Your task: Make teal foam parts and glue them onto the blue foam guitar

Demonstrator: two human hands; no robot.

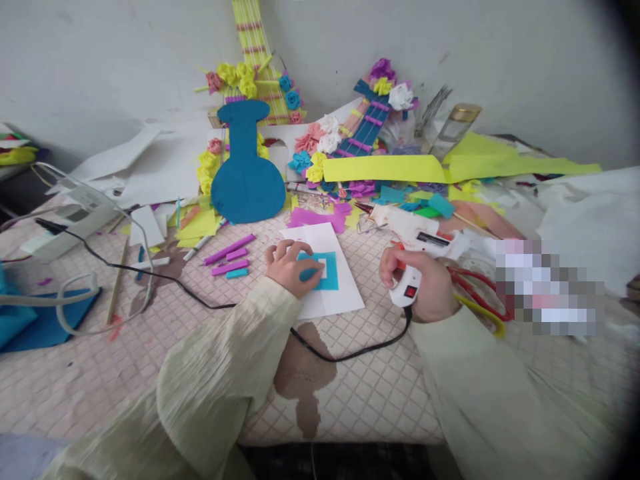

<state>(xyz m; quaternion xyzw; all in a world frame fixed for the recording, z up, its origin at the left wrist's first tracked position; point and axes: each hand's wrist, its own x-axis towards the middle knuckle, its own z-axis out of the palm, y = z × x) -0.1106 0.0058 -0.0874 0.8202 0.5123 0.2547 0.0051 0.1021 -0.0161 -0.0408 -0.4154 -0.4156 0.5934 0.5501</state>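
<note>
My right hand (431, 283) is wrapped round the handle of a white hot glue gun (417, 235), its nozzle tilted toward the back left and its black cord (345, 359) trailing across the table. My left hand (293, 268) rests, fingers bent and apart, on a small blue paper rectangle (329, 281). Its thumb touches a little white piece (323, 269) on top of the blue paper. Beneath these lies a sheet of white paper (345, 300). Several purple strips (230, 248) sit left of the hand. A blue guitar-shaped cutout (249, 180) stands behind.
Two decorated paper guitars (253, 40) (367, 123) lean against the wall among paper flowers (327, 133). Red-handled scissors (480, 293) lie by my right hand. A power strip (70, 230) with cables is at left. Yellow paper (385, 169) and scraps cover the back.
</note>
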